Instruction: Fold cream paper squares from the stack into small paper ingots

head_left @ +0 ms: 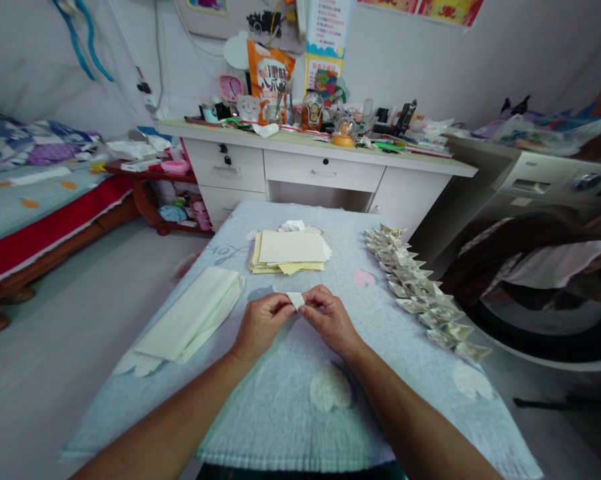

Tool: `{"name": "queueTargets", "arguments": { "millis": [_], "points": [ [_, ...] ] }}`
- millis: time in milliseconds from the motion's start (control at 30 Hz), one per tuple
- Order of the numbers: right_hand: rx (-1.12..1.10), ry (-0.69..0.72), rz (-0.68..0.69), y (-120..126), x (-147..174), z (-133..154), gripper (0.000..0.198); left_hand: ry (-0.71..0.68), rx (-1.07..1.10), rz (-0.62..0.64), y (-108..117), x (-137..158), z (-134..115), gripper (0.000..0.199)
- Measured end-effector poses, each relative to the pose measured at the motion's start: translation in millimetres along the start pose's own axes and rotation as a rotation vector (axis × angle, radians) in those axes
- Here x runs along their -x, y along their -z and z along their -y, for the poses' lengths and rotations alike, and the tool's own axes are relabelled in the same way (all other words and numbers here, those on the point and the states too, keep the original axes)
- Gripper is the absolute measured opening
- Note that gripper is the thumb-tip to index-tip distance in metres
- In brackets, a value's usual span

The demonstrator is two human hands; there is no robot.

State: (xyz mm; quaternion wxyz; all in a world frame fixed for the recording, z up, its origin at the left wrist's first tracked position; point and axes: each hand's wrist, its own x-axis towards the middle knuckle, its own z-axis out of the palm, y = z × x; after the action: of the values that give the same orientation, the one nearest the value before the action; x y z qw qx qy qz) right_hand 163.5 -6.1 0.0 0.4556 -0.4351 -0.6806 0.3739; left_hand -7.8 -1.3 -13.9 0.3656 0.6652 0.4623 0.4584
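Observation:
A small folded piece of pale paper (295,300) is pinched between both hands above the middle of the cloth-covered table. My left hand (263,321) grips its left side between thumb and fingers. On the opposite side, my right hand (331,319) is closed on the same paper. Just beyond the hands lies a stack of cream and yellow paper sheets (293,248). To the left rests a long folded pale sheet (190,313). Rows of folded paper pieces with pointed ends (420,287) line the table's right side.
A light blue patterned cloth (280,413) covers the table. Crumpled white paper (292,226) sits behind the stack. Beyond is a white desk (325,170) crowded with jars and packets. A front-loading washing machine (545,267) stands right, a bed (45,220) left.

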Motion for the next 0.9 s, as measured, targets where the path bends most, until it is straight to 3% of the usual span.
{"name": "queueTargets", "arguments": {
  "millis": [333,900],
  "points": [
    [-0.062,-0.043,0.04,2.1,1.5,0.0,0.006,0.12,0.193,0.091,-1.5,-1.4,-1.2,0.009],
    [-0.099,-0.045,0.072,3.5,-0.1,-8.3,0.013,0.06,0.035,0.058,0.1,-2.9,3.0,0.013]
  ]
}}
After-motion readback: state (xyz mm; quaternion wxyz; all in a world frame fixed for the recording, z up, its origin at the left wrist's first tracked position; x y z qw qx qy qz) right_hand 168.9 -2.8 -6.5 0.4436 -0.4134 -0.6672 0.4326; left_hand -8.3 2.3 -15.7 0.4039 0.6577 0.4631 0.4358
